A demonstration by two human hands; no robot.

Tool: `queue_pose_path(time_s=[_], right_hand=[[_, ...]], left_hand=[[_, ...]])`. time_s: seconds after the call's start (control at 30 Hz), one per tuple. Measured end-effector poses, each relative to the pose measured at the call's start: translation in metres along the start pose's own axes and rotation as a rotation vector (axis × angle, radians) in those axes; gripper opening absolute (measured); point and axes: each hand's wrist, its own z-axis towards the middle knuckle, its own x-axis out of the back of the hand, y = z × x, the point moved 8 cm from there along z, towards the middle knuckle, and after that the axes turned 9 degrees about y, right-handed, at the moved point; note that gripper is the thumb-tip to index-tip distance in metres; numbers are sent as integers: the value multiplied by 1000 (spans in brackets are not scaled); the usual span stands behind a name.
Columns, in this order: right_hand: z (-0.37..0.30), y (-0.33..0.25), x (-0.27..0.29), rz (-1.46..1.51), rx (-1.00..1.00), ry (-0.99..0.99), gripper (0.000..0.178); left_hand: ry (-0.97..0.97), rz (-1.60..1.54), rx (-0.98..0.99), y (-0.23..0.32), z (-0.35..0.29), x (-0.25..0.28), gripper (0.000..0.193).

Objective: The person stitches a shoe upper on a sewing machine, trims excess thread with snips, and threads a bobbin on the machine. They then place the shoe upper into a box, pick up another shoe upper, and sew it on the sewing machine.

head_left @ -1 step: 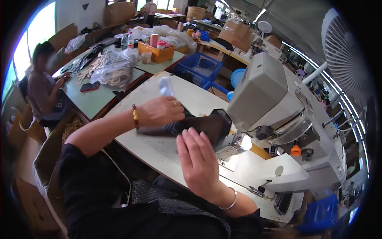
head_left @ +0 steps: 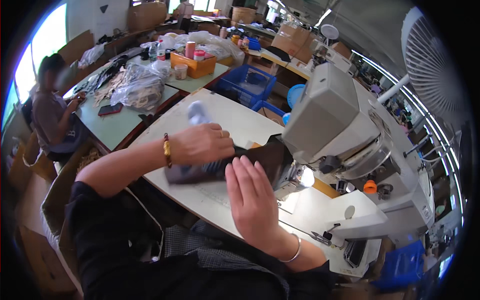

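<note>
White sewing table (head_left: 235,111), dark material beside the machine

Nearest, a silver bangle (head_left: 294,250) rings the person's right wrist. The right hand (head_left: 254,205) lies flat, its fingers straight and close together, tips over the near side of the dark material (head_left: 192,174). Across from it, the left hand (head_left: 201,144) is bent over the same piece, fingers curled; whether they pinch it cannot be told. The material stretches across the tabletop from below the left hand to just beside the white sewing machine (head_left: 322,112), its left end blurred.

Beyond the left hand is a blurred pale-blue object (head_left: 198,113). Farther off are a blue crate (head_left: 250,90), a green table (head_left: 111,131) bearing a phone (head_left: 110,109), and a seated co-worker (head_left: 52,117).
</note>
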Motion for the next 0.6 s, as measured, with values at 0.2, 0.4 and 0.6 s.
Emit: queue_pose_path(time_s=[0.2, 0.4, 0.6], right_hand=[[-4, 56, 21, 510, -217, -320, 27], [-40, 73, 10, 1040, -352, -575, 23], [-100, 86, 2, 935, -673, -482, 19]], left_hand=[[-19, -310, -63, 61, 41, 58, 19], [-30, -594, -90, 82, 60, 52, 24], [-70, -834, 37, 77, 92, -7, 23]])
